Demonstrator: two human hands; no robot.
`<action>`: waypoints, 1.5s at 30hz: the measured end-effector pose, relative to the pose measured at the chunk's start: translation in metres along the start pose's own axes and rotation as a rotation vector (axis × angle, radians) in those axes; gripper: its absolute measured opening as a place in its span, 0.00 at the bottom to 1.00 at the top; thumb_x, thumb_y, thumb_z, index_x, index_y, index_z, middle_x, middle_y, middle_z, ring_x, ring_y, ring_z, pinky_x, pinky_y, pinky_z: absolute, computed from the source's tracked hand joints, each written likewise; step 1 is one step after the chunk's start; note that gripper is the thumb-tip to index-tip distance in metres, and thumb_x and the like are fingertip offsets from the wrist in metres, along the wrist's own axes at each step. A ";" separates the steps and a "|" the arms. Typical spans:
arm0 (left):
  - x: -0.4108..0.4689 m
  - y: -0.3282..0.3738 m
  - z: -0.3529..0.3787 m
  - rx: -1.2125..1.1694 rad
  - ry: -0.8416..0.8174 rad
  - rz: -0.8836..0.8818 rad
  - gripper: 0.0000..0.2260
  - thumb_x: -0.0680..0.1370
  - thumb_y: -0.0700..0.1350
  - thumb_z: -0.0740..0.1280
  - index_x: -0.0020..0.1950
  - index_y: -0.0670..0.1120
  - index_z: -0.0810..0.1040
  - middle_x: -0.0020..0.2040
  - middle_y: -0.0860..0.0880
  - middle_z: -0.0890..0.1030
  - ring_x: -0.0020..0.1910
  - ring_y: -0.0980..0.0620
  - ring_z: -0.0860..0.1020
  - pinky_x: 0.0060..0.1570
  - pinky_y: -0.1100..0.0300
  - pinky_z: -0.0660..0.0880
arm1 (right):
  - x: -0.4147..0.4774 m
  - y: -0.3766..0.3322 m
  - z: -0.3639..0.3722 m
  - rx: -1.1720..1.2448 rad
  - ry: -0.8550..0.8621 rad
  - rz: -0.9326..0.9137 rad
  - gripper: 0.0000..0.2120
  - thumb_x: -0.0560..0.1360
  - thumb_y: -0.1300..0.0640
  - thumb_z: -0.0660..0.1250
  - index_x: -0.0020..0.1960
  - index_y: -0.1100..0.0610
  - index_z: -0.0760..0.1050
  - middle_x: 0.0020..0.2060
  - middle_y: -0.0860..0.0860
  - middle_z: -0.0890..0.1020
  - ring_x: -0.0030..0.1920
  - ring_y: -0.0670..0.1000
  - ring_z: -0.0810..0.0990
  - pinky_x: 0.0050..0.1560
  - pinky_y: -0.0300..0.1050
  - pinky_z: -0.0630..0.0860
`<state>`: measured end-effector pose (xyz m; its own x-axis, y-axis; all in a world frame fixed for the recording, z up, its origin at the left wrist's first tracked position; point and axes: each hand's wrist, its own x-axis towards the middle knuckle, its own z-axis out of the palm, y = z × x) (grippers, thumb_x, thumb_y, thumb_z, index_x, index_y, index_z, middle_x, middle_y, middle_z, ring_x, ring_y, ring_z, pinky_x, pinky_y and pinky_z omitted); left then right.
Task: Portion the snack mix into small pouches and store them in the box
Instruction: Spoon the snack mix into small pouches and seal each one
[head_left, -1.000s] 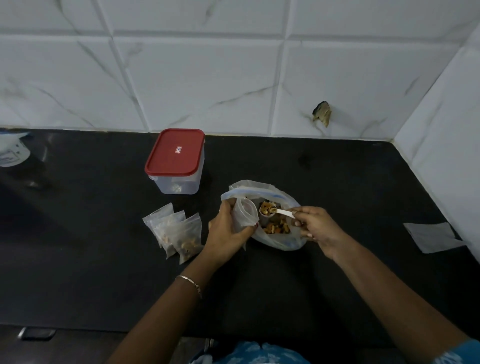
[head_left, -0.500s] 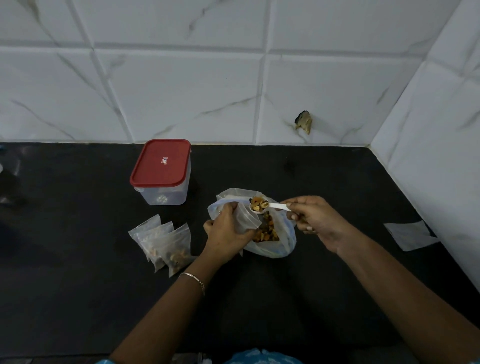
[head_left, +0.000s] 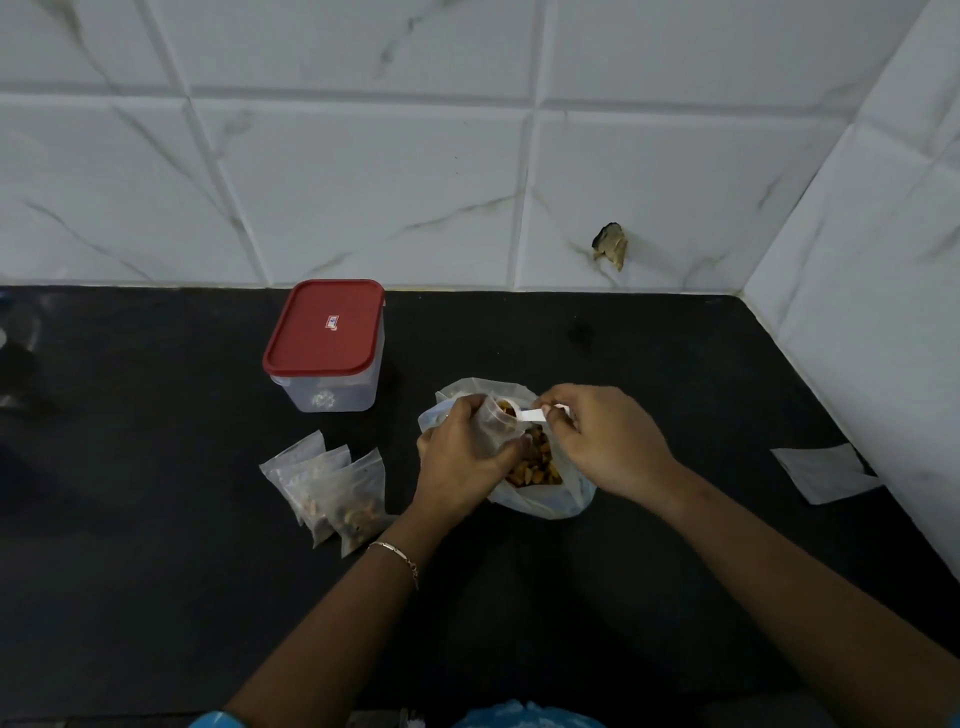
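Shifted spoon from over bag into pouch mouth. Gripped limp, light pouch near rim in left hand; pinched stiff handle in right hand.

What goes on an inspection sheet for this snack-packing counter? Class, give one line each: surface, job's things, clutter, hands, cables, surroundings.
Surface: black counter.
Job's things: clear plastic box with red lid, shut, near the wall; three filled small clear pouches overlapping in front of it; large clear bag of orange-brown snack mix, open; white plastic spoon, carrying mix, at the mouth of an open small clear pouch.
Clutter: white paper scrap by the side wall.
Hands: left hand grips the open pouch above the bag; right hand pinches the spoon handle.
Cables: nothing seen.
Surroundings: white marbled tile walls; chipped hole in one tile.
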<state>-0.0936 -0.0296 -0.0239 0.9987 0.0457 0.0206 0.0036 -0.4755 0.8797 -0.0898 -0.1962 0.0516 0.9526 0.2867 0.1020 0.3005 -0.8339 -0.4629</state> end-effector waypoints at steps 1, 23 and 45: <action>0.000 0.002 0.000 -0.011 0.005 -0.001 0.33 0.64 0.68 0.68 0.64 0.54 0.70 0.57 0.58 0.79 0.59 0.58 0.76 0.64 0.45 0.72 | -0.001 -0.004 0.000 -0.088 0.039 -0.059 0.12 0.81 0.53 0.59 0.59 0.48 0.78 0.39 0.44 0.81 0.34 0.43 0.77 0.30 0.33 0.64; -0.002 -0.009 -0.003 -0.072 -0.003 -0.004 0.24 0.69 0.54 0.75 0.60 0.57 0.69 0.54 0.62 0.73 0.57 0.62 0.72 0.53 0.66 0.71 | -0.006 0.016 0.009 0.333 -0.030 0.030 0.14 0.81 0.63 0.55 0.60 0.50 0.76 0.50 0.47 0.78 0.48 0.43 0.76 0.49 0.38 0.72; -0.015 -0.015 -0.006 -0.173 0.014 -0.013 0.24 0.70 0.51 0.76 0.62 0.57 0.69 0.56 0.60 0.75 0.55 0.64 0.74 0.53 0.68 0.72 | -0.036 0.007 0.025 -0.549 0.248 -0.524 0.23 0.68 0.57 0.72 0.63 0.57 0.77 0.52 0.55 0.82 0.44 0.51 0.82 0.40 0.45 0.78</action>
<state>-0.1090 -0.0176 -0.0346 0.9979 0.0637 0.0142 0.0066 -0.3160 0.9487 -0.1234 -0.2007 0.0221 0.6445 0.6459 0.4093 0.6309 -0.7516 0.1926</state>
